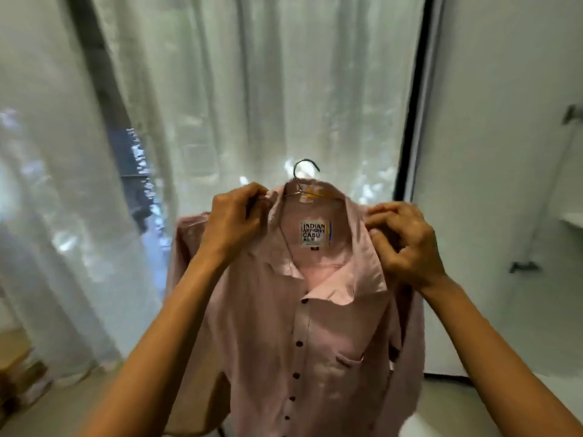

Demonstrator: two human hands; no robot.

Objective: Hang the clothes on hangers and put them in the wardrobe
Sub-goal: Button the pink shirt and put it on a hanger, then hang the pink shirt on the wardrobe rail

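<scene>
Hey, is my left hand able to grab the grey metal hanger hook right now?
Probably yes. The grey metal hanger hook sticks up bare above the pink button-up shirt, close beside the left hand, with nothing between them. That hand pinches the shirt, so it must let go first.

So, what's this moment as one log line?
pink shirt on hanger | left hand pinches shirt | right hand pinches shirt | not yet hung
</scene>
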